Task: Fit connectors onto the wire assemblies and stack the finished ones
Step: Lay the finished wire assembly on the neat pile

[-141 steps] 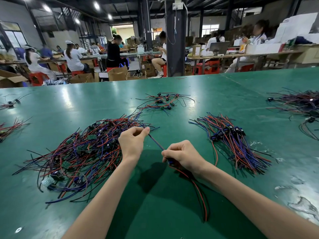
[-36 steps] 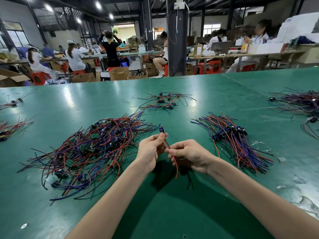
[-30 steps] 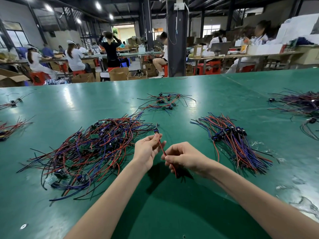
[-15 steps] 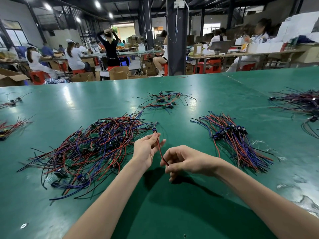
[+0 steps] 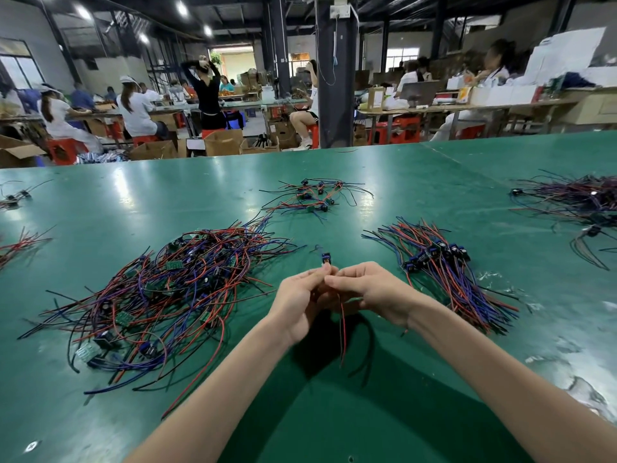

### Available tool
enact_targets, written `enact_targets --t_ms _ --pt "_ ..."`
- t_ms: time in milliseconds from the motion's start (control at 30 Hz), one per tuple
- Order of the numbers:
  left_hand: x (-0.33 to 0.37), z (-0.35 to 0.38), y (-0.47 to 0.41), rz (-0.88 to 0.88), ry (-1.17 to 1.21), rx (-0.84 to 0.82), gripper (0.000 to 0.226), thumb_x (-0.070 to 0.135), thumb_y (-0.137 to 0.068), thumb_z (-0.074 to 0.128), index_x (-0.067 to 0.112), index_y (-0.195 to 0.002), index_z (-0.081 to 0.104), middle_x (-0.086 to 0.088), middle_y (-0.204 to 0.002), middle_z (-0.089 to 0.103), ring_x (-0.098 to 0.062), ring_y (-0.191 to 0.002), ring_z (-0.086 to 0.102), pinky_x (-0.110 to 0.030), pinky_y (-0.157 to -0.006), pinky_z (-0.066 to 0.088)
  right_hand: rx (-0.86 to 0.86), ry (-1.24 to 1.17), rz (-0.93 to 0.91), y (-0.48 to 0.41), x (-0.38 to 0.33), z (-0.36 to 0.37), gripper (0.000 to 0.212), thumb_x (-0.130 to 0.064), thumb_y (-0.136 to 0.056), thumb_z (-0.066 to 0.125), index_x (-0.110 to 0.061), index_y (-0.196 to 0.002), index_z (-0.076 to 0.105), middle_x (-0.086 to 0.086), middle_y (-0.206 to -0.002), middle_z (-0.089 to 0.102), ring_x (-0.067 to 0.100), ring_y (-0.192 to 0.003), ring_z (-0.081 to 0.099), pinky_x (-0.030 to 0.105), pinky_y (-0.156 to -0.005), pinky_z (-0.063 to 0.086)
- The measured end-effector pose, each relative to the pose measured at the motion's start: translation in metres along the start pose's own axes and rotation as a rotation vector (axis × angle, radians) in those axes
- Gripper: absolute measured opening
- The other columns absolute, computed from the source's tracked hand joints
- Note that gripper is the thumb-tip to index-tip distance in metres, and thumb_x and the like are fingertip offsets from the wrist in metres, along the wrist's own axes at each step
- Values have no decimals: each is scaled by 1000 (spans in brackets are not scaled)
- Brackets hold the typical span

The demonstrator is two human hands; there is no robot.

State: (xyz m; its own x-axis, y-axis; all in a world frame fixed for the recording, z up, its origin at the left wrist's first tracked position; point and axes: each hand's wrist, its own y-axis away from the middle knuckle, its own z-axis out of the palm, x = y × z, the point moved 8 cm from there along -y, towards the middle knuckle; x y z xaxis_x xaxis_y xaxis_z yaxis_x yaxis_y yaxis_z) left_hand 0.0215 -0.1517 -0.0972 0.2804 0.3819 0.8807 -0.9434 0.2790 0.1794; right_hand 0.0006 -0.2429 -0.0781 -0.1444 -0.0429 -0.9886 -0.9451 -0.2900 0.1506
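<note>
Thin red-and-black wire assembly (image 5: pixel 341 329) hangs between my two hands above the green tabletop (image 5: pixel 133 202). Its small blue connector (image 5: pixel 326 258) stands up just past the fingertips, and its loose ends trail down toward me. My left hand (image 5: pixel 302 295) has thumb and forefinger curled in a pinch on the wires just below the connector. My right hand (image 5: pixel 370 292) meets it there, fingers curled, pinching the same wires from the other side. On my left lies a big tangled heap (image 5: pixel 160 289) of red, blue and black wires with small green boards. On my right, near the wrist, I see a neater fanned bundle (image 5: pixel 440 272) with blue connectors lined up. A small loose cluster (image 5: pixel 314 197) sits farther back.
</note>
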Motion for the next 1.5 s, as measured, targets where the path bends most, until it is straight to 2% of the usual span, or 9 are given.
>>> enact_targets --t_ms 100,267,400,733,867,1000,1133,1333,1500 --pt "-1 2 2 2 8 1 16 14 -92 56 2 -85 64 -10 -72 61 -18 -62 57 -28 -60 51 90 32 -66 -2 0 -1 23 -7 -90 60 -9 -69 68 4 -68 70 10 -56 64 17 -53 49" --pt "4 -12 -1 1 38 131 16 14 -92 58 6 -80 65 -1 -65 58 -8 -45 53 -17 -40 42 42 43 -102 2 0 13 16 -6 -88 61 -3 -73 67 8 -64 68 11 -54 62 17 -54 49" --pt "12 -30 -10 15 178 193 17 9 -92 57 1 -79 64 -4 -63 59 -16 -68 56 -21 -53 53 -138 121 -115 11 1 37 19 -8 -91 58 -3 -76 68 7 -65 71 11 -55 64 17 -58 50" --pt "14 -32 -16 28 233 141 19 10 -94 54 1 -80 63 -3 -59 61 -12 -61 58 -28 -71 53 -312 273 -83 20 -8 35 21 -19 -93 57 -10 -81 72 6 -75 73 13 -66 65 22 -70 53" --pt "18 -33 -14 20 273 152 19 10 -94 54 1 -80 63 -4 -59 61 -14 -66 56 -25 -65 56 -131 235 -66 10 -9 20 38 -33 -95 53 -9 -71 71 7 -67 69 14 -56 62 21 -59 51" --pt "13 -26 -10 -18 279 122 19 10 -94 55 1 -80 63 -4 -59 62 -12 -63 58 -27 -72 54 66 156 -87 4 -11 1 44 -28 -98 49 -5 -63 66 7 -55 63 15 -46 55 20 -50 48" --pt "6 -14 -6 -30 113 55 16 14 -92 56 6 -81 66 -1 -63 66 -10 -54 63 -24 -71 46 131 106 -134 -1 -11 -5 32 -20 -94 56 -6 -66 62 4 -53 59 12 -45 51 19 -49 44" --pt "0 3 -2 -46 83 -69 12 9 -90 55 8 -95 66 -5 -87 68 -12 -70 64 -23 -75 53 180 172 -242 -3 -17 -10 24 -4 -89 61 -10 -66 60 -9 -49 56 1 -41 44 14 -45 37" --pt "-2 2 -1 -119 133 -58 26 15 -92 54 11 -118 57 -5 -95 59 -16 -79 55 -30 -90 47 459 110 -278 3 -35 -59 18 -6 -87 64 -9 -69 65 -2 -51 61 2 -41 47 16 -47 38"
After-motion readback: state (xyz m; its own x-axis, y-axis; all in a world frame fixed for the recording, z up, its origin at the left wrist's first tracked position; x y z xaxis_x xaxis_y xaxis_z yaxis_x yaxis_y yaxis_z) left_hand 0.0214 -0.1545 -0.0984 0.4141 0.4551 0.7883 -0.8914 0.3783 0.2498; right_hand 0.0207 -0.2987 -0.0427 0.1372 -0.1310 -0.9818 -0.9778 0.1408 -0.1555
